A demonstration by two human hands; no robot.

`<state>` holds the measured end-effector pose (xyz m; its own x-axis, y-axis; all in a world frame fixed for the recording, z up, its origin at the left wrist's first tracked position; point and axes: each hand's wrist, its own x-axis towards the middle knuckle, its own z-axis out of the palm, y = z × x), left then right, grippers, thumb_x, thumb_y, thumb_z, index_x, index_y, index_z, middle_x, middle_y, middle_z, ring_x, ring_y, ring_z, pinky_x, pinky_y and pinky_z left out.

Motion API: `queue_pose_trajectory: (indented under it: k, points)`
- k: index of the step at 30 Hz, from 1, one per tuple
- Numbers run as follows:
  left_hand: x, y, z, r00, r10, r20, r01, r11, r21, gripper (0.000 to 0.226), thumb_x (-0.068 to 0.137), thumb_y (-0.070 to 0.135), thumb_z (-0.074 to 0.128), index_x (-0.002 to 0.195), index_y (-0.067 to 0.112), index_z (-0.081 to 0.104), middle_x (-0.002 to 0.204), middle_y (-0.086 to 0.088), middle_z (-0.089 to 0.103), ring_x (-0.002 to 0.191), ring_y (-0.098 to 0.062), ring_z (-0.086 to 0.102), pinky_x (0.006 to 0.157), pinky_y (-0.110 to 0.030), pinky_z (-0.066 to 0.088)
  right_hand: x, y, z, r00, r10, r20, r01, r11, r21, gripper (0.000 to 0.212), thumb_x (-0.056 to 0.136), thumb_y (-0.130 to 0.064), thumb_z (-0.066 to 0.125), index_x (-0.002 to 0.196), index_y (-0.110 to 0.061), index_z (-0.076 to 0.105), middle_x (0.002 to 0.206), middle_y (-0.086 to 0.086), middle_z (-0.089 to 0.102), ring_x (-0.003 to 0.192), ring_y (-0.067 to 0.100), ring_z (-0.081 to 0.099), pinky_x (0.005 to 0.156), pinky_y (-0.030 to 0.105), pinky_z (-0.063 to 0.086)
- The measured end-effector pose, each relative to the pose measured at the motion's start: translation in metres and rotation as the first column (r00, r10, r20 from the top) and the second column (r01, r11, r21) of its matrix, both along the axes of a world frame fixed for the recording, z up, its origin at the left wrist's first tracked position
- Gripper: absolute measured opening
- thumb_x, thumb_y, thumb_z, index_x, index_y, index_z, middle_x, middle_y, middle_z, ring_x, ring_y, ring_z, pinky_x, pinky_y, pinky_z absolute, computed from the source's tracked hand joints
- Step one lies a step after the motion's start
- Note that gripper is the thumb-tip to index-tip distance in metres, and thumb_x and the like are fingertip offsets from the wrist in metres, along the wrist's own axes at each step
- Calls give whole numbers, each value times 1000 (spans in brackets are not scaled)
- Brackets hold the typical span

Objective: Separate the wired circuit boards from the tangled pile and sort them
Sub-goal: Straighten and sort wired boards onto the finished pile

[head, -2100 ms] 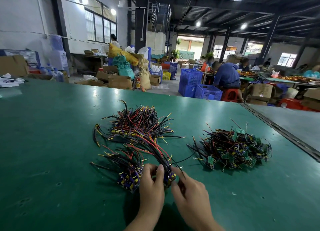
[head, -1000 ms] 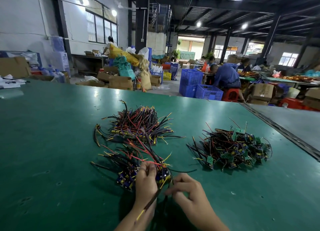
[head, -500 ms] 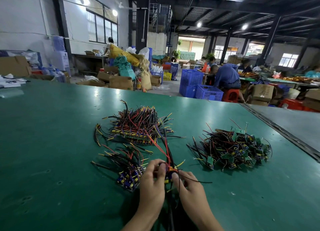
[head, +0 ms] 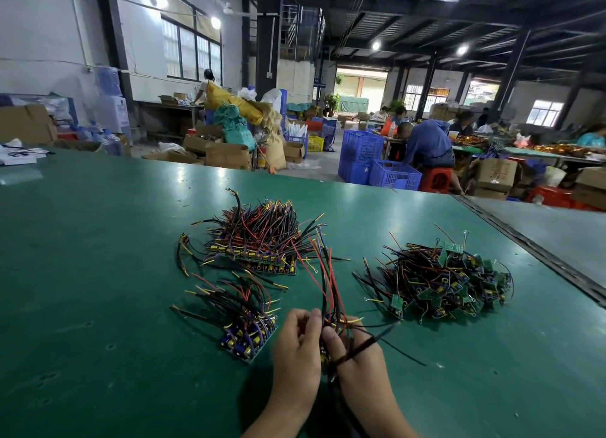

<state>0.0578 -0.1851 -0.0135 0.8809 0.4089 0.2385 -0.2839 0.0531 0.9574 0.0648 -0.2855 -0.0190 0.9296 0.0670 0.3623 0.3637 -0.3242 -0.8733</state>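
Three heaps of wired circuit boards lie on the green table (head: 98, 273). The far heap (head: 259, 240) is a tangle of red, black and yellow wires over a row of boards. A smaller stack of boards with blue capacitors (head: 246, 326) sits near left. A pile of small green boards (head: 439, 283) lies to the right. My left hand (head: 296, 349) and my right hand (head: 357, 355) together grip one wired board (head: 328, 336) between them, near the table's front. Its red and black wires (head: 329, 280) stand up toward the far heap. The board itself is mostly hidden by my fingers.
A metal seam (head: 537, 254) runs along the table's right side, with a grey surface (head: 564, 234) beyond. Past the far edge stand blue crates (head: 380, 165), cardboard boxes (head: 226, 152) and seated workers (head: 426, 145). White papers (head: 16, 155) lie at the far left corner.
The board's wires have come away from the near-left stack and the far heap and now stand upright between my hands. Both hands have drawn slightly toward me with it.
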Motion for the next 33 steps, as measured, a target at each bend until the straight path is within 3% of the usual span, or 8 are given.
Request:
queue_pose_trajectory:
  k: [5, 9, 12, 14, 19, 26, 29, 33]
  points:
    - [-3, -5, 3, 994, -24, -110, 24, 1000, 4, 59, 85, 54, 46, 60, 4, 66, 54, -7, 63, 53, -15, 57, 55, -27, 42, 2, 3, -8, 997, 58, -45, -51, 988, 144, 49, 72, -79, 57, 101, -39, 63, 79, 15, 69, 70, 29, 67, 70, 54, 53]
    - [-2, -6, 1, 997, 12, -71, -2, 989, 149, 72, 85, 63, 41, 66, -1, 67, 53, -16, 60, 52, -25, 55, 54, -40, 42, 4, 7, -3, 996, 25, -81, -6, 974, 227, 49, 69, -82, 57, 90, -38, 62, 76, 19, 69, 72, 36, 68, 72, 55, 52]
    - [0, -7, 4, 996, 29, -85, -15, 987, 160, 73, 87, 63, 36, 70, 1, 71, 61, -18, 66, 63, -33, 64, 60, -45, 48, 0, 7, 4, 998, 27, -63, -12, 973, 231, 32, 82, -52, 65, 88, -21, 66, 73, 9, 71, 65, 26, 66, 64, 39, 54]
    - [0, -7, 4, 994, 16, -111, -7, 997, 79, 76, 88, 68, 35, 57, 8, 69, 54, -12, 65, 59, -31, 63, 55, -39, 47, -1, 6, 8, 998, 37, -49, -24, 969, 244, 18, 86, -30, 64, 85, -12, 65, 62, 2, 67, 55, 12, 58, 52, 24, 48]
    - [-2, -10, 8, 986, -71, -151, 65, 997, -48, 58, 99, 39, 41, 53, 23, 73, 53, -3, 68, 48, -10, 63, 43, -21, 44, -5, 6, 14, 994, 92, -51, -76, 962, 262, 11, 92, -7, 61, 83, -4, 65, 56, 1, 64, 47, 6, 54, 43, 18, 45]
    - [-7, -6, 15, 979, -136, -154, 115, 984, -138, 53, 101, 31, 41, 60, 5, 62, 50, -6, 58, 46, -16, 55, 41, -30, 40, -6, 10, 13, 988, 104, -116, -59, 940, 335, 26, 90, -33, 56, 74, -13, 63, 53, -2, 54, 44, 9, 49, 38, 21, 39]
    - [-5, -5, 17, 968, -174, -180, 137, 970, -199, 54, 102, 32, 39, 68, 1, 67, 57, -11, 61, 48, -15, 57, 41, -19, 41, -5, 11, 11, 977, 108, -183, -45, 946, 321, 29, 83, -50, 53, 75, -25, 66, 53, -2, 56, 44, 14, 52, 38, 21, 36]
    - [-5, -3, 17, 969, -165, -183, 139, 979, -147, 52, 101, 33, 41, 77, -8, 63, 66, -17, 52, 58, -17, 47, 44, -21, 34, -3, 13, 8, 974, 103, -202, -20, 926, 377, 39, 76, -53, 57, 78, -16, 66, 59, 5, 55, 54, 21, 50, 48, 25, 38]
